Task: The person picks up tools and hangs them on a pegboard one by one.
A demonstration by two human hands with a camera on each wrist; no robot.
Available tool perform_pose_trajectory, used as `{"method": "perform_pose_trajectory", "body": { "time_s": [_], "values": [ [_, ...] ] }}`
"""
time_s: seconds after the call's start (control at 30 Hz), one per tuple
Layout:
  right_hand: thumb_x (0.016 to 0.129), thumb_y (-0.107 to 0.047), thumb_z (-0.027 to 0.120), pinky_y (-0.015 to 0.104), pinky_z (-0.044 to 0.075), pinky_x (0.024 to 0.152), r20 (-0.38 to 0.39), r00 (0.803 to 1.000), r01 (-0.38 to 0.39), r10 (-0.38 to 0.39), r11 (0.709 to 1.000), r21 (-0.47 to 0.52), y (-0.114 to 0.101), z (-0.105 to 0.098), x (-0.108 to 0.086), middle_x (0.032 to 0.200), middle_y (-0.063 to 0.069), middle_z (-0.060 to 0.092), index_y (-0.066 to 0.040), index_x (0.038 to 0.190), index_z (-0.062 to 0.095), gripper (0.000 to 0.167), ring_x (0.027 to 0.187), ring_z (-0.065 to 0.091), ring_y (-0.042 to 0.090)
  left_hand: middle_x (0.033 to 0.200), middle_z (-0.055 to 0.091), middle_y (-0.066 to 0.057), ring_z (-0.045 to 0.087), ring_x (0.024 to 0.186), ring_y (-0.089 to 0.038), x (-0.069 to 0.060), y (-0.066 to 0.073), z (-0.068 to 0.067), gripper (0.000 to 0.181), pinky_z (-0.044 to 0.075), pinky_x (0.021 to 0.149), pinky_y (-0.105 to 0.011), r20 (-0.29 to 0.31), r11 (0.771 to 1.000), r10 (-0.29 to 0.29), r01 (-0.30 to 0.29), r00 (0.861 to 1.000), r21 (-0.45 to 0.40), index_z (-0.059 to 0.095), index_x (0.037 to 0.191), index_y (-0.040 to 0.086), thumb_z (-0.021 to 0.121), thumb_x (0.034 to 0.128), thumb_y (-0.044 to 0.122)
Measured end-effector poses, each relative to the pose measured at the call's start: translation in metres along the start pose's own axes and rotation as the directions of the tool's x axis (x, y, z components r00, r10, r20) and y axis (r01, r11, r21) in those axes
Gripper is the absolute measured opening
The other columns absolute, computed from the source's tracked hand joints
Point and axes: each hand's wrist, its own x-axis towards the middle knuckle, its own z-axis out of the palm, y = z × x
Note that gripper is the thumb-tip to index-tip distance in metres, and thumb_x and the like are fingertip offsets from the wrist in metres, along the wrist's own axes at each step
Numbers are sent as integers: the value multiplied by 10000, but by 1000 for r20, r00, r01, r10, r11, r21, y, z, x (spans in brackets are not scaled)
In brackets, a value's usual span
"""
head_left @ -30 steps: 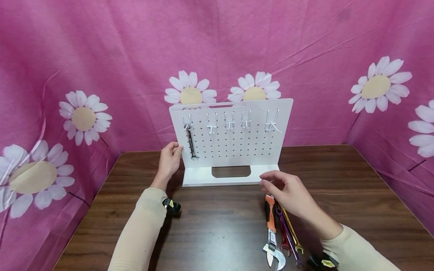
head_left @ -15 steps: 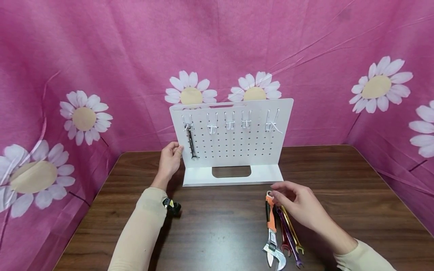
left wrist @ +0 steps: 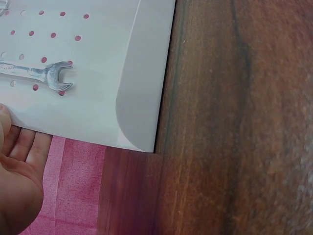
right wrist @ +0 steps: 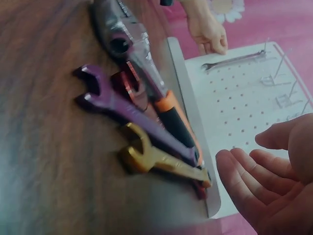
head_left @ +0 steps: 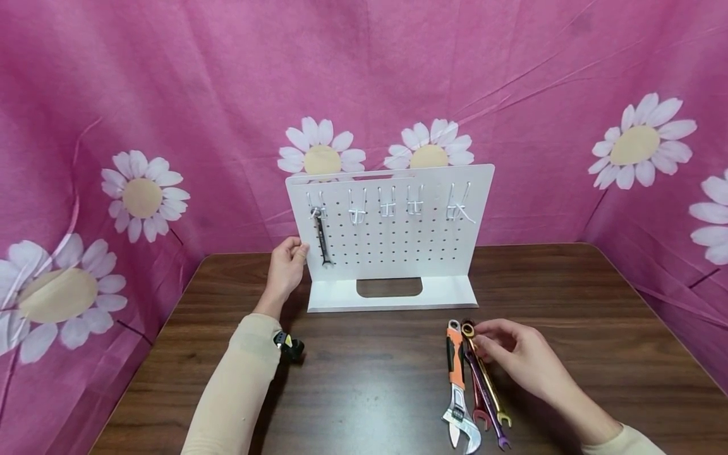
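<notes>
My left hand (head_left: 287, 268) pinches the left edge of a white pegboard (head_left: 392, 243) between thumb and fingers. From its leftmost hook hangs a silver combination wrench (head_left: 321, 240). My right hand (head_left: 526, 354) is beside the ring end of a gold wrench (head_left: 493, 388); its fingers are parted from the thumb in the right wrist view and hold nothing. Left of the gold wrench lie a purple wrench (head_left: 490, 404), a red wrench (head_left: 480, 414) partly hidden beneath, and an adjustable wrench (head_left: 455, 366) with an orange and black handle.
More white wire hooks, such as the rightmost hook (head_left: 457, 208), line the pegboard's upper part. Its base stands on a brown wooden table (head_left: 364, 379). A pink cloth (head_left: 364, 76) with daisies hangs behind and at both sides.
My right hand has moved right and toward me, from the pegboard base to beside the gold wrench, whose ring end now shows. The left hand keeps its hold on the pegboard.
</notes>
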Motion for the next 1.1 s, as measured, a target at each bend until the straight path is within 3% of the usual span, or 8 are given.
{"method": "perform_pose_trajectory", "body": {
  "time_s": [0.37,0.8,1.1],
  "values": [
    [1004,-64,742,283,595,573,70,992,-104,104,995,6,19,1,-8,810,34,759,69,1173,728,215,603,677,83,672,483,82,411,626,-23,0,1,0,193,398,632,-176,-4,1000,-3,3,1000,-17,664,1108,-102,608,1104,83],
    [1001,-151,768,345,526,406,160,966,-206,204,979,-4,29,6,-15,667,30,649,29,1107,737,211,417,588,154,655,432,86,396,620,-57,-1,2,-1,184,375,611,-193,2,1000,-8,8,1000,0,664,1109,-81,606,1107,93],
    [989,-168,771,376,512,378,178,952,-246,250,968,-45,28,10,-12,611,22,621,-35,989,735,138,396,553,145,658,430,86,398,619,-55,-2,3,0,179,363,596,-192,2,1000,4,-4,1000,7,664,1104,-82,602,1108,86]
  ]
}}
